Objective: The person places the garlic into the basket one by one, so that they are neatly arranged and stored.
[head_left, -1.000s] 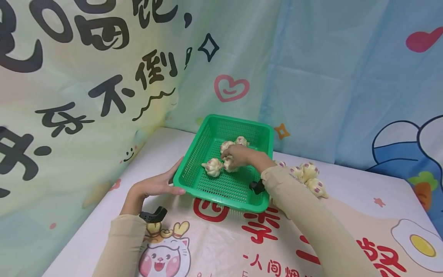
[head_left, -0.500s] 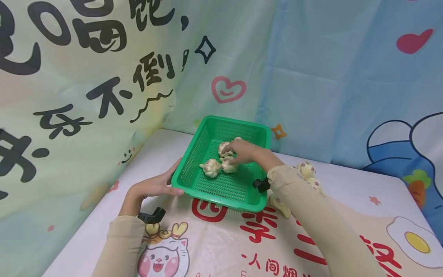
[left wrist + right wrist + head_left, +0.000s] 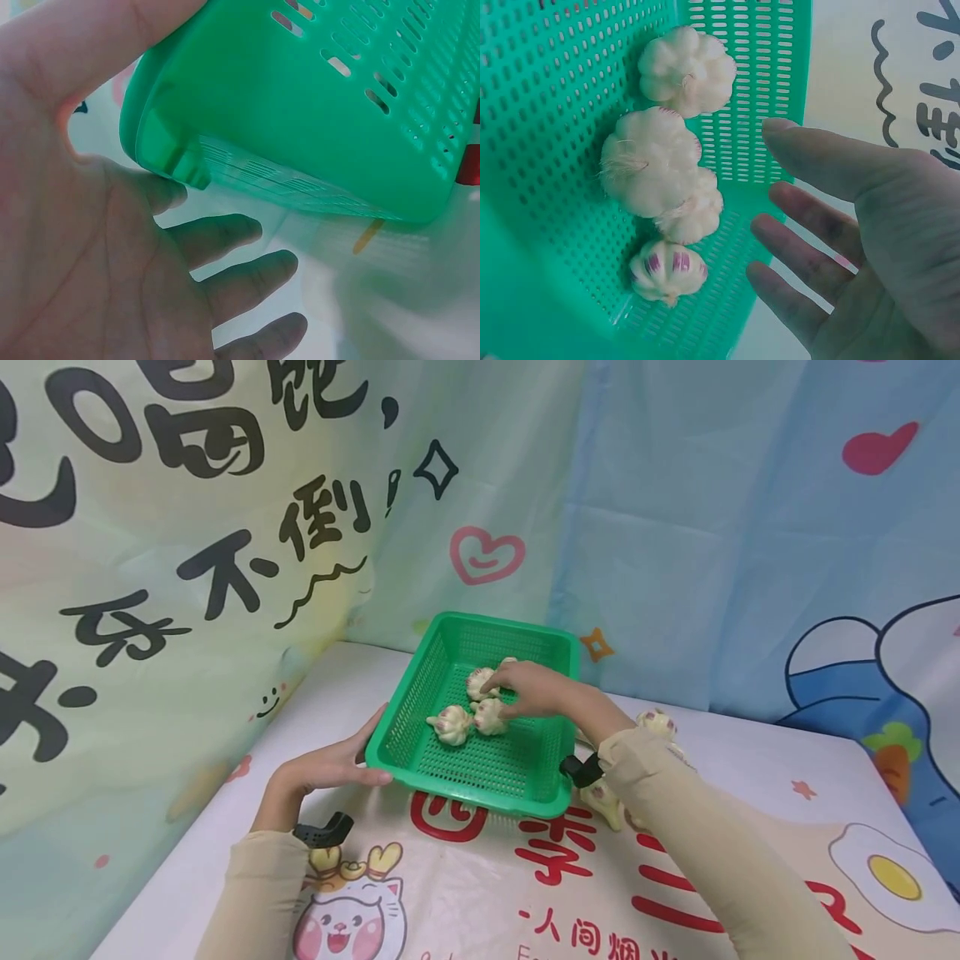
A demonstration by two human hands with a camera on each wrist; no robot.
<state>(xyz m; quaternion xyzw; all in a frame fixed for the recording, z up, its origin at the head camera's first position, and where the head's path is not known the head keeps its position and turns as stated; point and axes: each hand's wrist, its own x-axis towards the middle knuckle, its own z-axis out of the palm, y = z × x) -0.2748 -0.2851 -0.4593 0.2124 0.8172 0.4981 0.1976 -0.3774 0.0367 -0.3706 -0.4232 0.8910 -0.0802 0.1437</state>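
A green plastic basket [image 3: 467, 787] with slotted walls sits on the table. My left hand [image 3: 336, 765] rests against its near-left corner; in the left wrist view the thumb lies along the rim and the other fingers extend, spread apart, beside the outer wall. Several garlic bulbs [image 3: 451, 725] with purple streaks lie grouped on the basket floor. Over them hovers my right hand [image 3: 538, 690], fingers spread and loosely bent. The right wrist view has nothing in its grasp, with a gap between the fingertips and the nearest garlic bulb [image 3: 688, 71].
More garlic bulbs [image 3: 657, 723] lie on the table to the right of the basket, partly hidden behind the right sleeve [image 3: 697, 810]. One garlic bulb [image 3: 602, 802] is close to the basket's near-right corner. A printed cloth backdrop [image 3: 645, 527] stands behind the table.
My right hand has drawn back from the bulbs toward the right, its fingers spreading off the garlic. The left hand stays at the basket corner. The whole head view has shifted slightly.
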